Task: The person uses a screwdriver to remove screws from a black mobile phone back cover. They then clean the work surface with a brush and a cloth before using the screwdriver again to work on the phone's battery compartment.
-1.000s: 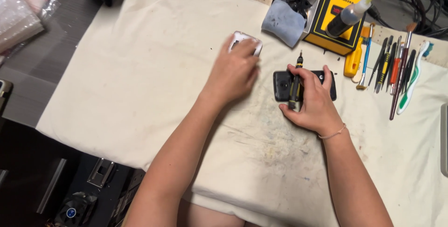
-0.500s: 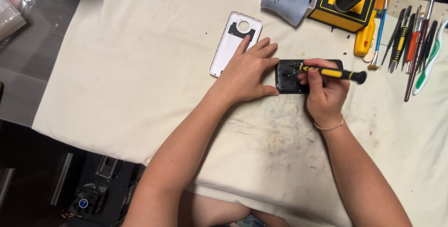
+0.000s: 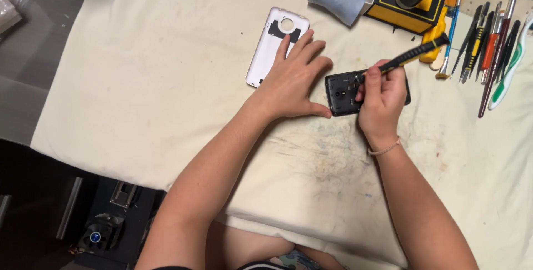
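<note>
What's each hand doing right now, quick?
Left hand: open, fingers spread flat on the cloth, thumb against the black phone.
Right hand: closed on the black-and-yellow screwdriver, tip on the phone.

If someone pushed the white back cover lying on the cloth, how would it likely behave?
The white back cover looks like a thin shell, so probably light and slightly flexible. It lies flat on the cream cloth, so it would likely drag rather than slide freely. Flat-shaped, it seems unlikely to roll or tip.
</note>
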